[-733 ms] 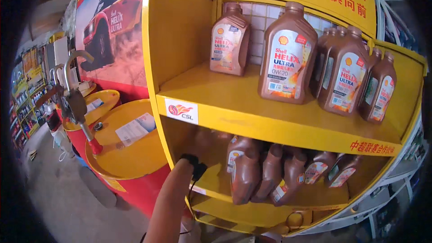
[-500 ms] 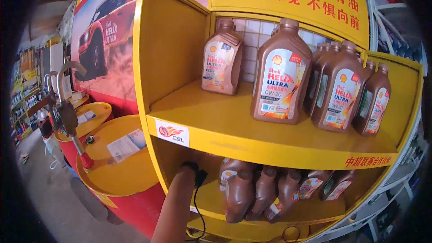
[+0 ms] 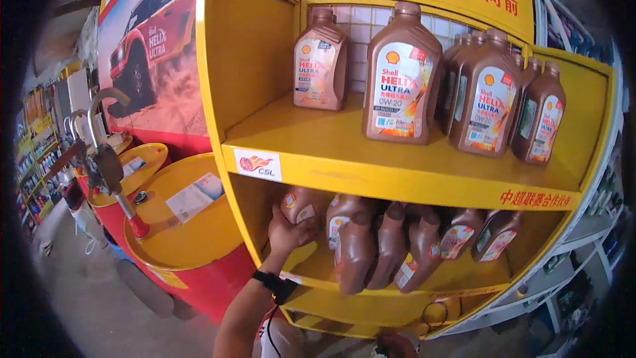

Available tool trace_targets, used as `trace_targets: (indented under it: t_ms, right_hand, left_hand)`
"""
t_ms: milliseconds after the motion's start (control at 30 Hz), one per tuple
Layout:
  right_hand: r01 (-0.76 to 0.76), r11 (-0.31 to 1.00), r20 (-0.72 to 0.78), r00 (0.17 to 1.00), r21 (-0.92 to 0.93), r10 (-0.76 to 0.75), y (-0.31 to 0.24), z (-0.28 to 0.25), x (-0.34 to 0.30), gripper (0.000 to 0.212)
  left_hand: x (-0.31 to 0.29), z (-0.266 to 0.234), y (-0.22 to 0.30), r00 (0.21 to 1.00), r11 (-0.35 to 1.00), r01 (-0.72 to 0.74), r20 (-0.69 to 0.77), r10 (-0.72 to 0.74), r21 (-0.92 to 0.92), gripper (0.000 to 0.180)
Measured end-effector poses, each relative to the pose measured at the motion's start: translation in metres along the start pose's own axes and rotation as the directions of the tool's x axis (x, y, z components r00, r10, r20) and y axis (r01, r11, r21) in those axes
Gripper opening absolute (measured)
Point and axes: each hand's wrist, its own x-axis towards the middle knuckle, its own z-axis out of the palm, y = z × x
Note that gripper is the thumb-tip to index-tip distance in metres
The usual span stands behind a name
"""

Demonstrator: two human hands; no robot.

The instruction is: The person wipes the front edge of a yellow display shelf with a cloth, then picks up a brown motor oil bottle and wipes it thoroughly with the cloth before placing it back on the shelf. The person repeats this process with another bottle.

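My left hand (image 3: 290, 231) reaches into the lower shelf from the bottom edge, with a black band and a small device on its wrist. Its fingers and thumb are wrapped round the lower part of a brown motor oil bottle (image 3: 309, 200) at the shelf's left end. The upper shelf board hides the top of this bottle. Just right of it, several brown oil bottles lean or lie on the lower shelf, the nearest being a tilted bottle (image 3: 356, 258). I cannot see my right hand; a dark shape at the bottom edge is too unclear to name.
The yellow upper shelf (image 3: 318, 149) overhangs my hand and carries several upright brown bottles (image 3: 401, 73). Left of the rack stand red-and-yellow drums (image 3: 162, 242), one with a metal hand pump (image 3: 109, 166). A thin black cable hangs from my wrist device.
My view has tilted down, so the rack sits higher in the picture. My left hand, hidden inside the lower shelf before, now shows gripping an oil bottle.
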Motion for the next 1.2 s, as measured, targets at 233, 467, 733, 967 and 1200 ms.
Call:
trace_targets:
  t_ms: [233, 467, 733, 967, 1200]
  right_hand:
    - [0.047, 0.998, -0.142, 0.989, -0.031, -0.051, -0.015, -0.001, -0.031, 0.025]
    - [0.269, 0.935, -0.260, 0.909, -0.232, -0.326, -0.049, -0.001, -0.016, 0.026]
    - [0.690, 0.481, 0.242, 0.676, -0.541, -0.696, -0.112, 0.032, -0.015, 0.023]
    - [0.564, 0.394, 0.250, 0.750, -0.726, -0.613, -0.116, 0.037, -0.038, 0.030]
    - [0.587, 0.349, 0.276, 0.721, -0.731, -0.636, -0.127, 0.030, -0.042, 0.026]
  left_hand:
    - [-0.097, -0.096, 0.051, 0.970, 0.861, 0.177, 0.235, -0.069, -0.477, 0.078]
    - [-0.217, -0.156, 0.080, 0.724, 0.609, 0.605, 0.672, -0.153, -0.514, 0.086]
    - [-0.256, -0.191, 0.155, 0.550, 0.594, 0.707, 0.826, -0.123, -0.383, 0.082]
    - [-0.269, -0.187, 0.157, 0.595, 0.789, 0.507, 0.803, -0.030, -0.347, 0.080]
    - [-0.275, -0.186, 0.152, 0.624, 0.750, 0.512, 0.782, 0.010, -0.419, 0.079]
